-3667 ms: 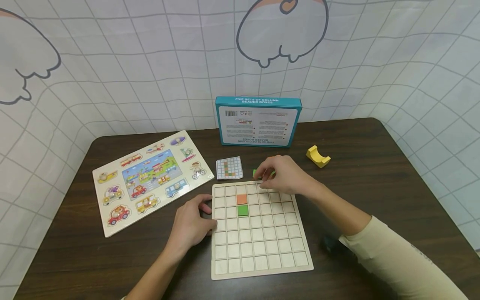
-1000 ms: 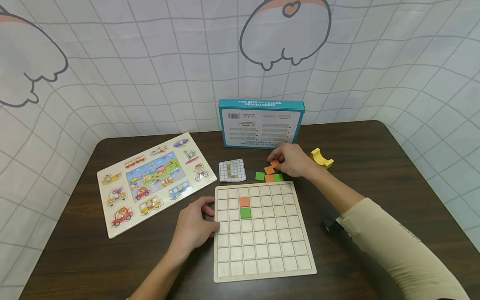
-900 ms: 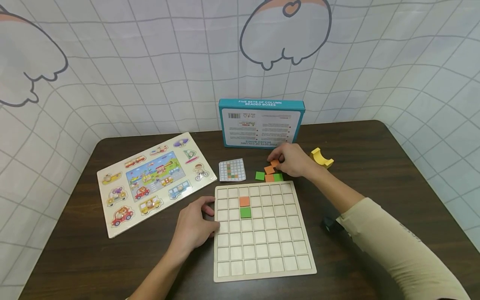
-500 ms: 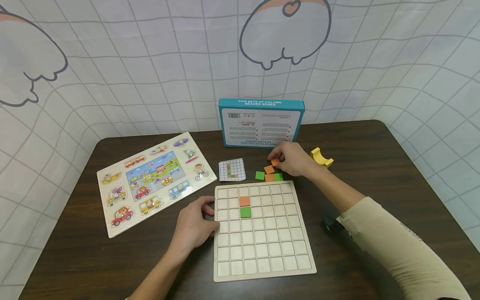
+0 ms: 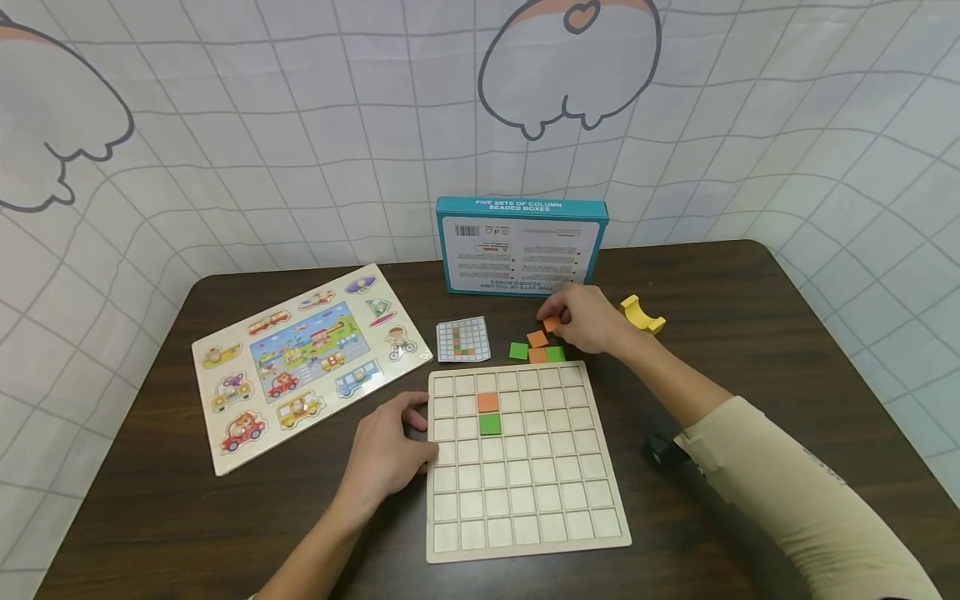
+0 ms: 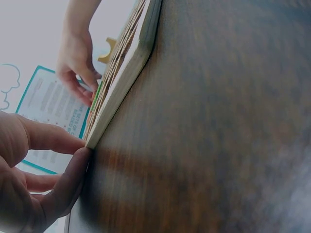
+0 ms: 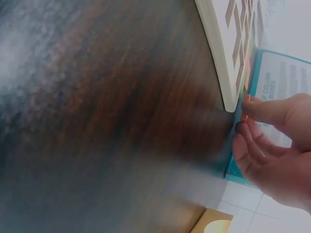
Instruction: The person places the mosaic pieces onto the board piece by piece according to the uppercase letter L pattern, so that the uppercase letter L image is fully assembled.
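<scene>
A wooden grid board (image 5: 528,475) lies in front of me, with one orange tile (image 5: 487,402) and one green tile (image 5: 490,424) set in its third column. At its left edge my left hand (image 5: 390,446) holds the rim between thumb and fingers, as the left wrist view shows. Behind the board my right hand (image 5: 588,318) pinches another orange square tile (image 7: 247,108) between thumb and fingertips. Close to it lie a loose orange tile (image 5: 537,339), an orange tile (image 5: 537,356) by the board's top edge and two green tiles, one at left (image 5: 518,351), one at right (image 5: 555,354).
A small printed pattern card (image 5: 462,340) lies behind the board. The teal-edged box (image 5: 522,250) stands upright at the back. To the left is a vehicle picture puzzle (image 5: 247,375), to the right a yellow curved block (image 5: 642,315). A dark object (image 5: 663,450) sits by the right sleeve.
Since the oldest frame, my right hand has moved back from the board's top edge to an orange tile near the box. Over the last second both hands stay nearly still.
</scene>
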A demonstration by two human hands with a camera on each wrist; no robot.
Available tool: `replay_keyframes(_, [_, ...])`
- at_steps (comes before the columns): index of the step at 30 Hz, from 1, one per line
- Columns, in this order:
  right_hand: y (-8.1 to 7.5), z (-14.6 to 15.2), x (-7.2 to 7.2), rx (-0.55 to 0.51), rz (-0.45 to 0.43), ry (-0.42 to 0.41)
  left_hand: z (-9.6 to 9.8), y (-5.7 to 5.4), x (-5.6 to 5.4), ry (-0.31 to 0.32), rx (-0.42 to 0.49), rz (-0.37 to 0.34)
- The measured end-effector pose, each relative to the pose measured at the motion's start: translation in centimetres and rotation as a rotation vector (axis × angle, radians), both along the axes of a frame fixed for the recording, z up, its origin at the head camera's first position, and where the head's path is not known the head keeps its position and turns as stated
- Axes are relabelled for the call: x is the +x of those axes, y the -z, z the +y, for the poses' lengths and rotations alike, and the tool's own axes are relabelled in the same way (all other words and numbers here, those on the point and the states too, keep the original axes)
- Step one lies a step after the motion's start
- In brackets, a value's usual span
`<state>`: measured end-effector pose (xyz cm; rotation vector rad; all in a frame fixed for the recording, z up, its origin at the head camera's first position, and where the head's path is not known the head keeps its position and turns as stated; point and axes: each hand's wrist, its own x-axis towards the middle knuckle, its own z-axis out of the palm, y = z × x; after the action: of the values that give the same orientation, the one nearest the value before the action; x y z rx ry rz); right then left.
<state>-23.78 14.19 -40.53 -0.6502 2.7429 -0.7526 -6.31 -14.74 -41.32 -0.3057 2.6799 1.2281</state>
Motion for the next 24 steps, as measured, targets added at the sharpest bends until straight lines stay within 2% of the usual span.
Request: replay_keyframes(24, [-0.36, 0.63, 0.48, -0.017, -0.002, 0.012, -0.01, -0.07, 0.05, 0.004, 0.003, 0.006])
